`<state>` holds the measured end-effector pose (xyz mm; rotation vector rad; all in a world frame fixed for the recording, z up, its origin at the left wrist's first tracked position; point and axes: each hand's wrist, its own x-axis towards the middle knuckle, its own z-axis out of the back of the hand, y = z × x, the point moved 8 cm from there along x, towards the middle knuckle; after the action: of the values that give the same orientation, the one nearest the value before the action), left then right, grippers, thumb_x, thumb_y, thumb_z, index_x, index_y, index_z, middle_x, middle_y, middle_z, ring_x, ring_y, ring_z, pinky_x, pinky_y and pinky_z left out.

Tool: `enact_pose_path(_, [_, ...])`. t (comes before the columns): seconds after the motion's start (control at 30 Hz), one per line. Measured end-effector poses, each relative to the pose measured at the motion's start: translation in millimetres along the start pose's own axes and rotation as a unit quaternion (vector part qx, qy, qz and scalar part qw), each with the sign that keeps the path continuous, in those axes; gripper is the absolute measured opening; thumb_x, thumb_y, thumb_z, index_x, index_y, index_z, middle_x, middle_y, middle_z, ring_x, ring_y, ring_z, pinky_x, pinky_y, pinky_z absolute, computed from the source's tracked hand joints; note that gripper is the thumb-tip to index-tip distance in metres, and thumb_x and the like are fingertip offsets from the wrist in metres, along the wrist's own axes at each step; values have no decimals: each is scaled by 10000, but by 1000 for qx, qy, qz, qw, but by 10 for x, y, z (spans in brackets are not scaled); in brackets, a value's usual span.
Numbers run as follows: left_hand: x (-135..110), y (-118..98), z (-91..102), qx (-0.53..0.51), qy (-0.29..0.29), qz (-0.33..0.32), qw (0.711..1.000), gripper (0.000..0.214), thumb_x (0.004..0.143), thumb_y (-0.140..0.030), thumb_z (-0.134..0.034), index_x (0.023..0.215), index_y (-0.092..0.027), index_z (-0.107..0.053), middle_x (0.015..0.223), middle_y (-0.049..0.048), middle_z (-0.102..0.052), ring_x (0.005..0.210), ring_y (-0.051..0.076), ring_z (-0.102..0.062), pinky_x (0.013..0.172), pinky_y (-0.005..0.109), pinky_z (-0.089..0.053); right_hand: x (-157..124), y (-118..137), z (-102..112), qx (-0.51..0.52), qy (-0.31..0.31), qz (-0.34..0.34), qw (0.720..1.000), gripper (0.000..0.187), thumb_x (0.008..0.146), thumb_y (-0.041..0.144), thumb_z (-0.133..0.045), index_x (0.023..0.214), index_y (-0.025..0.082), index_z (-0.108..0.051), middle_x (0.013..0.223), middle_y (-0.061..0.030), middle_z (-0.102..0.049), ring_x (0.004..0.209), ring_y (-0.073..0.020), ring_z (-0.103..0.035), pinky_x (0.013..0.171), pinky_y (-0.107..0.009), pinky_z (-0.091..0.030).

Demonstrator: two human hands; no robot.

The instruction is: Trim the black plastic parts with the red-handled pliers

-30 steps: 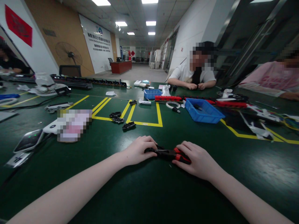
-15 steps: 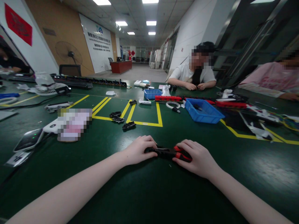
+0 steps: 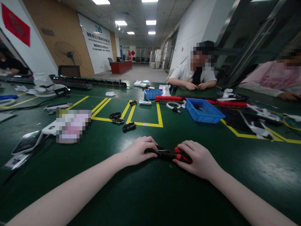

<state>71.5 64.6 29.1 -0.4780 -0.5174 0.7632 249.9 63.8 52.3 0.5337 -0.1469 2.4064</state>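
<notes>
A pair of red-and-black pliers lies on the green table between my hands. My right hand is curled over the red handles and grips them. My left hand is curled over the black jaw end, where a small dark part seems to be pinched; what exactly it holds is hidden under the fingers. Both hands rest on the tabletop.
Several small black parts lie by the yellow tape lines. A blue tray stands at the right, a smaller blue bin further back. Devices lie at the left. Two people sit across the table; another is at far left.
</notes>
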Motion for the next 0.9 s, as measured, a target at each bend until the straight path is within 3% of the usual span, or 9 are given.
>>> enact_pose_path(0.23, [4, 1, -4, -6, -1, -9, 1000, 139, 896, -276, -657, 1008, -200, -683, 1131, 64, -636, 1041, 217, -603, 935, 382, -454, 2, 28, 22, -25, -18, 17, 999, 342, 834, 447, -633, 1037, 172, -645, 961, -114, -677, 818, -229, -624, 698, -362, -505])
enact_pose_path(0.9, [-7, -29, 9, 20, -3, 10, 1000, 148, 894, -292, -653, 1014, -206, -659, 1131, 43, -625, 1017, 209, -585, 927, 376, -443, 7, -33, -18, -4, 4, -7, 1000, 360, 834, 449, -642, 1055, 166, -649, 988, -106, -680, 841, -219, -641, 708, -349, -521])
